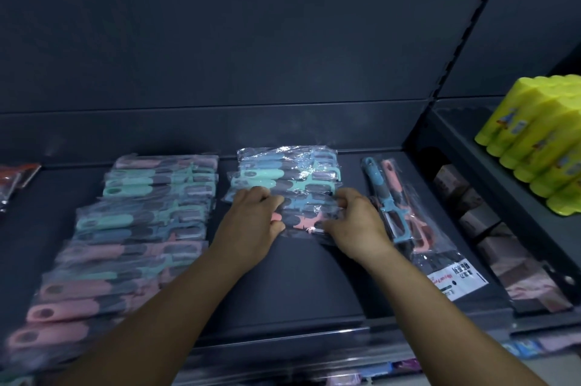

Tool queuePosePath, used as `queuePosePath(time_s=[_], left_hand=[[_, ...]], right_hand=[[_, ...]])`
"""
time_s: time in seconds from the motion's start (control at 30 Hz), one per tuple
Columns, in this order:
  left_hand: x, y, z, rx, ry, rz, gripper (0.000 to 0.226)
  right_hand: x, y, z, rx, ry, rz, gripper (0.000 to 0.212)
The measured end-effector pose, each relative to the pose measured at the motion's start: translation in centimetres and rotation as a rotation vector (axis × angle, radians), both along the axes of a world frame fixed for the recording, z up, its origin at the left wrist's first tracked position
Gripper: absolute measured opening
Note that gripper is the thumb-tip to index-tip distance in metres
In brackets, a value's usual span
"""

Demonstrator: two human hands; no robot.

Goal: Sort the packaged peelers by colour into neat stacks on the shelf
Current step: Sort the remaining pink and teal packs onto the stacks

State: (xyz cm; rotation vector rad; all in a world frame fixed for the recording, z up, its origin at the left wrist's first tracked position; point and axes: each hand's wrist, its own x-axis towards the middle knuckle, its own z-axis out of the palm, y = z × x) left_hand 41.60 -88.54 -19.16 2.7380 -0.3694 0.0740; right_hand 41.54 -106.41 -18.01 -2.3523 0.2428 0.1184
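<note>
On the dark shelf (301,275), both hands work at the near edge of the middle pile of packaged peelers (284,187), which lies fanned out toward the back wall. The left hand (251,222) has its grip curled onto the left end of the nearest bags, and the right hand (355,225) pinches their right end; together they hold a pink peeler packet (303,222) lying at the pile's front. Above it in that pile sit teal and blue ones, so the colours are still mixed there. Left of this pile runs a long slanted row of packets (125,244), teal and blue at the far end, pink at the near end. Right of the pile, two packets (405,212) lie lengthwise, one blue and one pink.

The step in hand looks like pulling the pink packet free of the middle pile. Next it likely needs lifting clear without dragging the slippery bags beneath, then setting squarely on other pink ones.
</note>
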Motion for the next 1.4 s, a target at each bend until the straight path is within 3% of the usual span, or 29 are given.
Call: queuePosePath(time_s=[0.13, 0.27, 0.33, 0.63, 0.8, 0.9, 1.03, 1.17, 1.4], left_hand=[[0.1, 0.0, -0.3, -0.082, 0.035, 0.059, 0.061], [0.5, 0.6, -0.7, 0.007, 0.106, 0.221, 0.093], [0.9, 0.7, -0.5, -0.023, 0.189, 0.252, 0.098], [0.7, 0.3, 0.2, -0.024, 0.157, 0.267, 0.057], [0.6, -0.3, 0.4, 0.0, 0.148, 0.276, 0.048], [0.5, -0.4, 0.4, 0.034, 0.138, 0.271, 0.056], [0.4, -1.3, 0.8, 0.152, 0.056, 0.134, 0.067], [-0.2, -4.7, 1.9, 0.05, 0.006, -0.127, 0.064], [1.9, -10.5, 2.1, 0.095, -0.032, -0.377, 0.055]], right_hand=[[1.0, -0.1, 0.0, -0.019, -0.014, -0.029, 0.044], [1.0, -0.2, 0.0, -0.164, 0.035, -0.038, 0.049], [0.8, -0.1, 0.2, -0.221, 0.06, -0.025, 0.051], [1.9, 0.1, 0.4, -0.181, -0.021, -0.068, 0.035], [2.2, 0.1, 0.6, -0.178, -0.064, -0.054, 0.036], [1.8, 0.2, 0.8, -0.199, -0.066, -0.028, 0.036], [0.3, -0.3, 1.4, -0.272, -0.103, 0.03, 0.043], [-1.6, -2.7, 2.6, -0.361, -0.154, 0.006, 0.046], [-3.6, -7.9, 2.5, -0.417, 0.059, -0.135, 0.041]])
